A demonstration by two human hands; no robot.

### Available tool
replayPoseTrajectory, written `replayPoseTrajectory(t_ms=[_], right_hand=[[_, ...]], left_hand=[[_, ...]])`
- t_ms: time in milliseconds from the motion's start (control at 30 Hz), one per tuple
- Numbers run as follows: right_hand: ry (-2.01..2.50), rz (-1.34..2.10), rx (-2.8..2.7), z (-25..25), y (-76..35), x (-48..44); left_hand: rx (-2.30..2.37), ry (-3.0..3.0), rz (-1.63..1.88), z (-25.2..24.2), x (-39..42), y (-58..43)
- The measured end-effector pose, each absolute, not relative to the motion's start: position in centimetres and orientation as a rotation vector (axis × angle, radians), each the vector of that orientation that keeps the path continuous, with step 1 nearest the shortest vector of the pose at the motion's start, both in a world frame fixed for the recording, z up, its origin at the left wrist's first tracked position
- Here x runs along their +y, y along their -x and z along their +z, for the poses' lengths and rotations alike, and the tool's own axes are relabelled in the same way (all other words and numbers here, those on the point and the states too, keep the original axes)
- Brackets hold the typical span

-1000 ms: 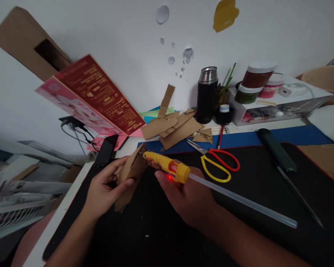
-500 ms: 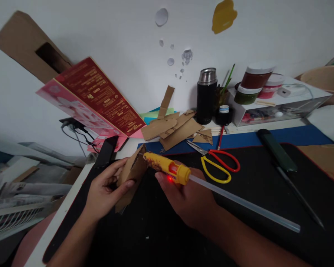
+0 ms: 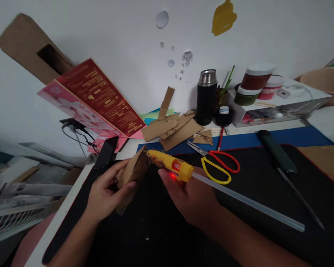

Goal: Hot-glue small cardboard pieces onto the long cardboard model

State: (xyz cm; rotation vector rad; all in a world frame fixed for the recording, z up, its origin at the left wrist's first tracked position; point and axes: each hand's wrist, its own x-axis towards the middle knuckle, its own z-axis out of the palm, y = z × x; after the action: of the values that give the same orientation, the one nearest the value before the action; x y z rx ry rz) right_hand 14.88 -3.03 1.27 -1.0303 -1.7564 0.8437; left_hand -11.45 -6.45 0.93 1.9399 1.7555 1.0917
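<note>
Between the thumb and fingers of my left hand (image 3: 107, 193) is a folded piece of cardboard (image 3: 135, 168), tilted with one edge facing up. My right hand (image 3: 193, 196) grips a yellow glue gun (image 3: 169, 165) with brown scorch-like stains on its barrel and a red light glowing below. A long translucent glue stick (image 3: 247, 202) sticks out of its rear end. The gun's nozzle is at the upper right edge of the cardboard; whether they touch I cannot tell. Its handle is hidden in my right hand.
Scissors (image 3: 215, 165) with red and yellow handles lie beyond my right hand. Cardboard scraps (image 3: 180, 133) are piled at the back, beside a black thermos (image 3: 206, 100). A green-handled pointed tool (image 3: 278, 152) rests at the right, a black phone-like object (image 3: 107, 152) at the left.
The glue gun and my right hand have shifted slightly to the right. My left hand and the cardboard have moved only a little in the view.
</note>
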Motion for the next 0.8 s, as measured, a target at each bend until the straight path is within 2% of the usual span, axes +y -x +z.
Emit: replayPoseTrajectory(t_ms=[800], right_hand=[[1.059, 0.867, -1.779, 1.53, -14.89, -2.85]], left_hand=[[1.806, -2.319, 1.033, 0.52, -6.45, 11.65]])
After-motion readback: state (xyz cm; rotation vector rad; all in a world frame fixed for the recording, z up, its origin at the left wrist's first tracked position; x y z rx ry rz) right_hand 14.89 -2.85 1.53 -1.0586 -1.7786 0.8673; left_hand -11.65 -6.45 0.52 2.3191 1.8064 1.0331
